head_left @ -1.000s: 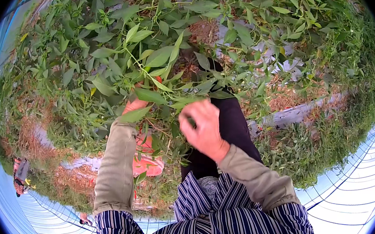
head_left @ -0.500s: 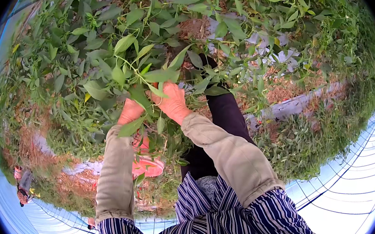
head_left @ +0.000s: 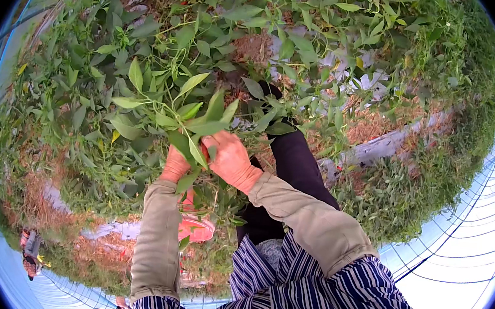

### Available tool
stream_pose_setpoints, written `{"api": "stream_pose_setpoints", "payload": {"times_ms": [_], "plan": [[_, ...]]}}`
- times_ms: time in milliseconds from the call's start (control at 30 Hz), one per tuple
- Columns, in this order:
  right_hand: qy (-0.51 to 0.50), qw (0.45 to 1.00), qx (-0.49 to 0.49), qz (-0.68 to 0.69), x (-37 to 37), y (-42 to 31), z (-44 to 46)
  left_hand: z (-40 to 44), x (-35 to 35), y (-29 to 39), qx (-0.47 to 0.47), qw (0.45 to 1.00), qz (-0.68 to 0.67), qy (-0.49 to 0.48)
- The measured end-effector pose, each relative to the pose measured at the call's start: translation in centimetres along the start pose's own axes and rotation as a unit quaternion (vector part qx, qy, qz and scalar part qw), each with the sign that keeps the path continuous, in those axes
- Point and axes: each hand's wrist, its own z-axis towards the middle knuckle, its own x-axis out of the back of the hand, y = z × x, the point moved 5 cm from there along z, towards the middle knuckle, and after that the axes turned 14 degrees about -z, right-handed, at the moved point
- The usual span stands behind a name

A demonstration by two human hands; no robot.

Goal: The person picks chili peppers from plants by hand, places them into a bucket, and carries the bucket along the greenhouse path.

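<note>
A leafy green branch [head_left: 171,111] of a pepper plant rises between my two hands. My left hand [head_left: 175,164] is closed at the base of this branch, its fingers mostly covered by leaves. Beside it on the right, my right hand [head_left: 229,159] has its fingers curled around a red pepper [head_left: 204,150], of which only a small part shows. Broad leaves hang over both hands and hide where the stem meets the pepper.
Dense pepper plants [head_left: 99,81] surround me. Grey ground sheeting [head_left: 380,140] and dry straw show between rows. A red container [head_left: 195,229] stands below my forearms. My dark-trousered leg [head_left: 300,159] is to the right. Another person [head_left: 30,250] is at the far lower left.
Both hands have come down towards my body and slightly right, and the leafy branch has shifted with them. My right hand has turned, and more of the red pepper shows at its fingers.
</note>
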Motion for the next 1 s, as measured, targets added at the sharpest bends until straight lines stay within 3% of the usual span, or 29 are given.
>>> {"api": "stream_pose_setpoints", "payload": {"times_ms": [67,100,167,233,300,467,567,600,633,667,767,833,1000], "plan": [[0.036,0.995,0.048,0.074,1.3,-0.7,0.2,-0.6,-0.2,0.4,-0.199,0.956,0.214,0.024],[0.035,0.996,0.043,0.070,1.1,-0.6,0.0,-0.9,-0.2,-0.4,-0.201,0.957,0.210,0.020],[-0.111,0.985,-0.034,0.131,-1.2,-0.3,0.1,-0.8,0.4,-1.9,-0.052,0.998,-0.016,0.042],[-0.142,0.977,-0.040,0.154,-2.0,-0.3,0.4,-0.6,0.7,-1.6,0.046,0.975,-0.201,0.079],[-0.111,0.977,-0.077,0.163,-2.0,-0.2,1.5,-0.2,1.7,-0.2,0.023,0.995,-0.056,0.083],[-0.114,0.949,-0.172,0.237,-2.5,-0.2,2.9,0.2,2.3,0.8,0.042,0.980,-0.169,0.096],[-0.121,0.947,-0.160,0.250,-3.2,-0.3,3.2,-0.8,2.9,-1.8,0.058,0.991,-0.070,0.095],[-0.136,0.952,-0.136,0.239,-2.9,-0.8,3.2,-1.2,3.1,-0.9,0.083,0.992,0.081,0.043],[-0.152,0.955,-0.112,0.229,-2.6,-1.2,3.0,-1.3,3.1,-2.4,0.082,0.992,0.083,0.042],[-0.154,0.956,-0.095,0.232,-2.5,-1.6,2.6,-2.1,2.8,-7.0,0.135,0.990,-0.020,0.036],[-0.160,0.966,-0.068,0.193,-0.8,-2.0,1.2,-2.4,0.9,-7.6,0.130,0.991,-0.040,-0.012],[-0.159,0.969,-0.049,0.180,0.0,-2.7,0.5,-1.8,0.3,-3.6,0.213,0.976,0.030,-0.028],[-0.209,0.931,0.019,0.299,4.9,-7.5,-3.2,-3.4,1.1,-3.3,0.219,0.971,0.094,-0.035]]}}
